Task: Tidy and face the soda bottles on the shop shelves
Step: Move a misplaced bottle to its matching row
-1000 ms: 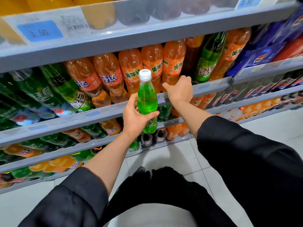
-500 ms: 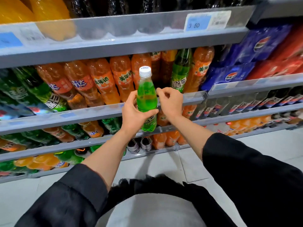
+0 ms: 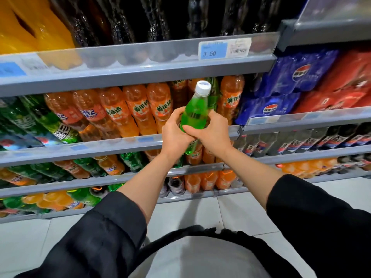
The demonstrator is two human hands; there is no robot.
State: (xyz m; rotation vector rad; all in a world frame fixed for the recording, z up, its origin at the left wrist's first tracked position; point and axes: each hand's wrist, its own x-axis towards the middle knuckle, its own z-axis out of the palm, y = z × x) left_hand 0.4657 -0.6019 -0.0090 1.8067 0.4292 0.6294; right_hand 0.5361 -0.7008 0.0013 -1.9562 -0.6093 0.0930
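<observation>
Right hand [image 3: 213, 133] now on green bottle [image 3: 195, 113], label hidden

Floor [image 3: 236, 215]: pale square tiles with thin joints.
Shelving [image 3: 140, 74]: grey metal tiers with clear front rails.
Price tag [image 3: 213, 50]: blue, reading 3.50.

Green bottle [image 3: 194, 113]: label and lower body covered by the left hand [image 3: 175, 133] and right hand [image 3: 213, 133]; base not visible. Dark bottles [image 3: 124, 23] on the top shelf: caps cut off by the upper frame edge. Price tag [image 3: 10, 69] at left edge: cropped, figures unreadable. Barcode label [image 3: 239, 47]: print too small to read.
</observation>
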